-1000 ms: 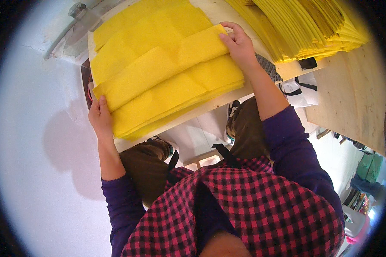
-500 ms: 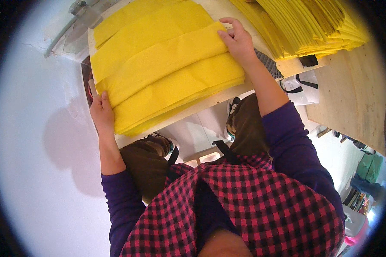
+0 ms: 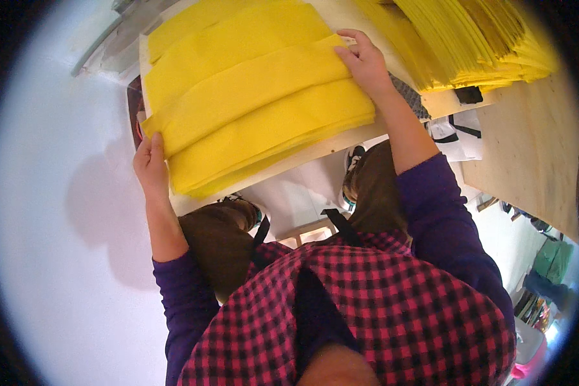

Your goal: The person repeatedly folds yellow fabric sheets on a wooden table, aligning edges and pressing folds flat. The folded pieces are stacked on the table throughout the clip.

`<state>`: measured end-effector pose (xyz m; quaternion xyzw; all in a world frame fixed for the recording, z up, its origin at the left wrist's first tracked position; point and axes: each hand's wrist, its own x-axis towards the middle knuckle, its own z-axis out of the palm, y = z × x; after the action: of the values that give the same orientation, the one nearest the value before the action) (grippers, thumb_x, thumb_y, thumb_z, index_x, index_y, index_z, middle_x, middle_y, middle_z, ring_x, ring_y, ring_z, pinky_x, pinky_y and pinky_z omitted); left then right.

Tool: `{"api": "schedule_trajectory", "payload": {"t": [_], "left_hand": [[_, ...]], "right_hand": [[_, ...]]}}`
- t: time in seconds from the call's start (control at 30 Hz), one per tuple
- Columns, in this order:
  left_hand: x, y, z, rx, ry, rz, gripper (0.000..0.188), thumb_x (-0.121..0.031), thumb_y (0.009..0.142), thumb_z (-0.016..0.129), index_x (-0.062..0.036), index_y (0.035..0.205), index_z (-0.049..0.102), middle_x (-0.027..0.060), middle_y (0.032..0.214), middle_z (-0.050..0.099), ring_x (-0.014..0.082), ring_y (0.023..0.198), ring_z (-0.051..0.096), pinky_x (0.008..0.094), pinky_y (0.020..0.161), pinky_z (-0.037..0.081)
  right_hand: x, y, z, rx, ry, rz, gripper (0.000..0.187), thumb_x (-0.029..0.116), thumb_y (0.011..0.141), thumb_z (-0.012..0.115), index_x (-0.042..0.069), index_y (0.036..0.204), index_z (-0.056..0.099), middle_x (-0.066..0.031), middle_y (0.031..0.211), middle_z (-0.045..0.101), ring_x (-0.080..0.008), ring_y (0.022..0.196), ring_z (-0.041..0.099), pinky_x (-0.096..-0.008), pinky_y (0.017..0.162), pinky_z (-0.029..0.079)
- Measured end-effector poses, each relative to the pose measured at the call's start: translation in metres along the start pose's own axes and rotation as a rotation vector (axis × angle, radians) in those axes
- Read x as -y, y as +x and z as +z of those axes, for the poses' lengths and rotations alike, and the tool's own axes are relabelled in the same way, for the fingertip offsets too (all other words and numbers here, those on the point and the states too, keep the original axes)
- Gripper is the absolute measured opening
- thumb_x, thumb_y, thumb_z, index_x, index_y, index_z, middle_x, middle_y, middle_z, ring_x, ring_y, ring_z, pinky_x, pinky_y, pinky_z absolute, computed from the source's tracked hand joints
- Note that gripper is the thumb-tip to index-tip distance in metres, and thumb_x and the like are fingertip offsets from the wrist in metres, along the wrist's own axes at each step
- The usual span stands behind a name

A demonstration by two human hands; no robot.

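Observation:
Layers of yellow fabric lie in front of me, looking like thin felt or nonwoven cloth. Across them runs a yellow fabric strip, its near edge lying over the lower layers. At its left end, my left hand pinches the corner between thumb and fingers. My right hand has the strip's far right corner between thumb and curled fingers. Beyond the strip, more yellow layers extend toward the top of the view. The fingers' undersides are partly hidden.
A pale wooden table carries the fabric. At the far right stands a thick stack of folded yellow fabric. A wooden board is right of my arm, near a white bag with black handles. A white wall borders the left.
The view has shifted slightly, and fabric and hands appear a little farther right. Both hands keep their hold; the strip's left corner now shows above my left hand.

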<state>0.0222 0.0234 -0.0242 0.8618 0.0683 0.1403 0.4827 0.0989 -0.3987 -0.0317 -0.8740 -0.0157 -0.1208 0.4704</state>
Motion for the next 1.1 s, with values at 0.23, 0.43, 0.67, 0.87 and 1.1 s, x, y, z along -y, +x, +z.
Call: {"api": "schedule_trajectory", "payload": {"t": [0.23, 0.43, 0.67, 0.87, 1.1], "left_hand": [[-0.004, -0.009, 0.004, 0.025, -0.095, -0.018, 0.024, -0.020, 0.095, 0.053, 0.0027, 0.092, 0.060, 0.0013, 0.082, 0.056, 0.0092, 0.076, 0.047, 0.0255, 0.067, 0.039], [0.014, -0.002, -0.001, 0.071, 0.215, 0.041, 0.027, -0.021, 0.093, 0.054, 0.0032, 0.081, 0.055, 0.0108, 0.076, 0.054, 0.0204, 0.072, 0.050, 0.0334, 0.067, 0.041], [0.015, -0.002, 0.004, 0.032, 0.412, 0.148, 0.033, -0.024, 0.092, 0.052, 0.0052, 0.077, 0.053, 0.0224, 0.077, 0.055, 0.0371, 0.071, 0.052, 0.0420, 0.065, 0.041], [-0.006, -0.007, 0.005, 0.030, 0.579, 0.216, 0.032, -0.024, 0.091, 0.053, 0.0040, 0.075, 0.055, 0.0238, 0.075, 0.056, 0.0397, 0.075, 0.056, 0.0449, 0.065, 0.042], [-0.005, -0.006, 0.007, -0.005, 0.628, 0.308, 0.032, -0.024, 0.091, 0.054, 0.0022, 0.072, 0.053, 0.0224, 0.070, 0.056, 0.0407, 0.068, 0.054, 0.0450, 0.061, 0.041]], "right_hand": [[-0.005, 0.001, 0.003, -0.033, 0.036, -0.053, 0.035, 0.021, 0.084, 0.065, 0.011, 0.116, 0.055, -0.0090, 0.071, 0.066, -0.0178, 0.066, 0.062, -0.0309, 0.063, 0.049], [-0.008, 0.001, 0.004, -0.027, 0.013, -0.062, 0.036, 0.021, 0.084, 0.065, 0.010, 0.116, 0.054, -0.0084, 0.068, 0.065, -0.0171, 0.061, 0.060, -0.0302, 0.059, 0.047], [-0.006, 0.002, 0.002, 0.016, -0.040, -0.020, 0.037, 0.025, 0.085, 0.063, 0.010, 0.117, 0.053, -0.0103, 0.070, 0.066, -0.0207, 0.066, 0.062, -0.0335, 0.062, 0.048], [-0.004, 0.001, 0.001, 0.032, -0.074, -0.007, 0.041, 0.028, 0.084, 0.063, 0.010, 0.119, 0.051, -0.0160, 0.081, 0.066, -0.0267, 0.075, 0.064, -0.0357, 0.067, 0.049], [0.012, 0.009, -0.010, 0.121, -0.347, 0.021, 0.042, 0.033, 0.086, 0.059, 0.008, 0.119, 0.052, -0.0178, 0.092, 0.067, -0.0331, 0.087, 0.064, -0.0413, 0.079, 0.049]]}}
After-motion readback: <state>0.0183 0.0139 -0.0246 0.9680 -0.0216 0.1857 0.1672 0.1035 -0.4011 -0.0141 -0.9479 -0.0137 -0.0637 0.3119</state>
